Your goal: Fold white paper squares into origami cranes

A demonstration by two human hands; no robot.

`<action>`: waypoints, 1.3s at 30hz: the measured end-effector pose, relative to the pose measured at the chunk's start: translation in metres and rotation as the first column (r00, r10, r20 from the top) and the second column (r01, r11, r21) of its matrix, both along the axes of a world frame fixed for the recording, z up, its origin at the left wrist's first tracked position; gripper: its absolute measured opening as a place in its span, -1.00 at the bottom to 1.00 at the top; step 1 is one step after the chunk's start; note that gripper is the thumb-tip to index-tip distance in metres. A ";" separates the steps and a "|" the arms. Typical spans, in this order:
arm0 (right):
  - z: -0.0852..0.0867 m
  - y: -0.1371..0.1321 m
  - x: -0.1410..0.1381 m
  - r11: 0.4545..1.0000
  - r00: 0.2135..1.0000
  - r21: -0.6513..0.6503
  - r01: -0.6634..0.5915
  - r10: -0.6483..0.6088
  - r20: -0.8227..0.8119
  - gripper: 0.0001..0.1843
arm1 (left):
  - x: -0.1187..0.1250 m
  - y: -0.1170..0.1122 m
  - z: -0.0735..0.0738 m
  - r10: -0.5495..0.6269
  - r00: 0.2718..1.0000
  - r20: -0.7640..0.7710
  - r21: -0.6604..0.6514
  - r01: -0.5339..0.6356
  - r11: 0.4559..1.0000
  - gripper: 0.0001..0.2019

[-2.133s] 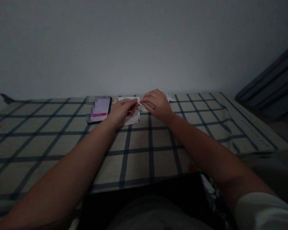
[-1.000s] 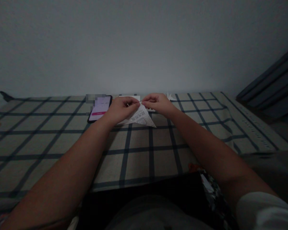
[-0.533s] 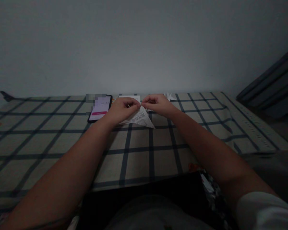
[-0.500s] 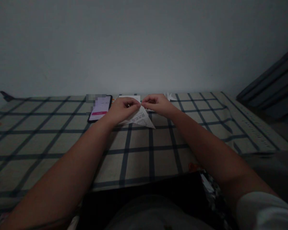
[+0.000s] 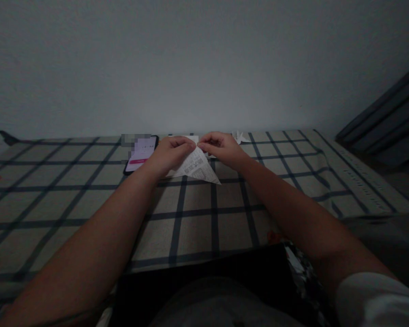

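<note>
A folded sheet of printed white paper (image 5: 201, 169) hangs between my hands, one pointed corner toward the lower right. My left hand (image 5: 173, 154) pinches its upper edge between thumb and fingers. At the same top point, my right hand (image 5: 221, 146) has its thumb and index finger closed on the paper, the fingertips of both hands almost touching. The fingers partly cover the upper folds. Behind my hands lies a flat white sheet (image 5: 192, 137), mostly hidden.
A phone with a lit screen (image 5: 141, 154) lies left of my left hand. Past my right hand stands a small folded white paper piece (image 5: 239, 137). A checked cloth (image 5: 197, 231) covers the table, which meets a plain wall (image 5: 204, 68). Dark curtain-like folds (image 5: 391, 113) hang at right.
Both hands have shifted very slightly left, still pinching the paper. More of its printed face shows below the left fingers.
</note>
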State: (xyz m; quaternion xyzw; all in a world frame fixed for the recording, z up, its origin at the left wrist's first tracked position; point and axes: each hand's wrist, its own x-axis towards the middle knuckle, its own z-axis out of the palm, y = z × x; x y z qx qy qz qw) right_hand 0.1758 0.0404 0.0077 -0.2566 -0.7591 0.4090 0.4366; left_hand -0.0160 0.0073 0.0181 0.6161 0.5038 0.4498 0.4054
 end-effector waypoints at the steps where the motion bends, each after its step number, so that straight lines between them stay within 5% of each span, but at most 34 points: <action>1: 0.000 0.001 0.000 0.998 1.000 -0.060 -0.027 0.026 -0.004 -0.73 | 0.000 0.000 0.000 0.005 1.000 -0.012 -0.003 -0.005 1.000 -0.74; 9: 0.002 0.005 0.005 0.964 0.993 -0.237 -0.119 0.120 -0.012 -0.75 | -0.002 0.001 -0.001 -0.064 0.998 -0.024 0.023 0.064 0.998 -0.72; 19: -0.003 -0.001 -0.003 0.998 0.998 -0.058 -0.016 0.012 -0.057 -0.77 | -0.001 0.007 -0.006 -0.109 0.971 0.214 -0.096 0.132 0.987 -0.79; 25: -0.004 0.008 0.004 0.965 0.992 -0.232 -0.122 0.114 -0.046 -0.68 | -0.001 0.004 -0.002 -0.051 0.983 0.174 -0.121 0.073 0.990 -0.77; 39: -0.006 0.008 0.010 0.917 0.983 -0.354 -0.183 0.176 -0.053 -0.78 | -0.003 0.004 -0.003 -0.145 0.989 0.026 -0.083 0.147 0.986 -0.69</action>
